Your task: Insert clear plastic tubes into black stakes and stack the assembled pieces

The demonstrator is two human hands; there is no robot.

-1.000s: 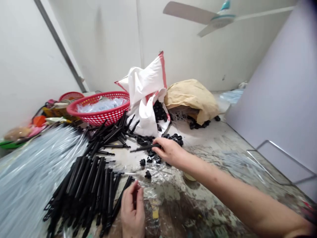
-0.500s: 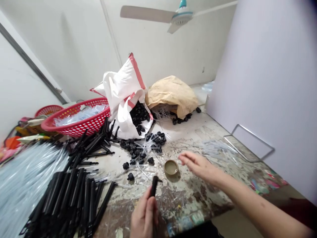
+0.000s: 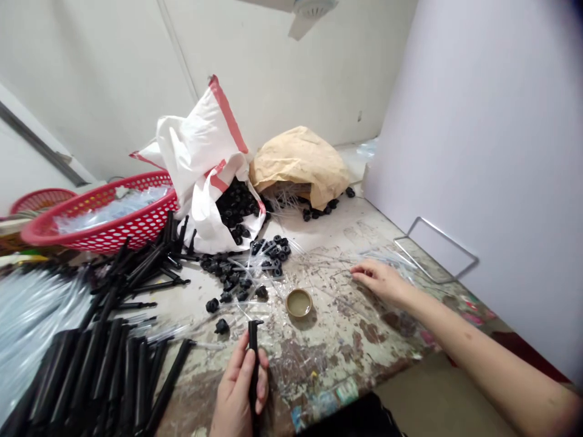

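Note:
At the front of the bench, my left hand (image 3: 241,382) is closed around a black plastic tube (image 3: 253,337), held upright with a small side spur at its top. My right hand (image 3: 378,282) is low over the bench to the right, its fingers loosely bent and slightly apart, with nothing visible in them. Thin clear tubes (image 3: 392,256) lie just beyond it. Between the hands stands a small round dish (image 3: 299,303) with what looks like clear liquid. Black knob-like caps (image 3: 232,282) are heaped left of the dish, and one cap (image 3: 221,326) lies apart.
Many black tubes (image 3: 91,376) are piled at left beside a bundle of clear plastic strips (image 3: 36,340). Behind are a red basket (image 3: 113,237), a white sack (image 3: 195,152) spilling caps and a tan paper bag (image 3: 298,161). A wire frame (image 3: 449,233) stands against the right panel.
The black tube passed from my right hand into my left. My right hand moved away to the right, past the dish, toward the thin clear tubes. The view swung right.

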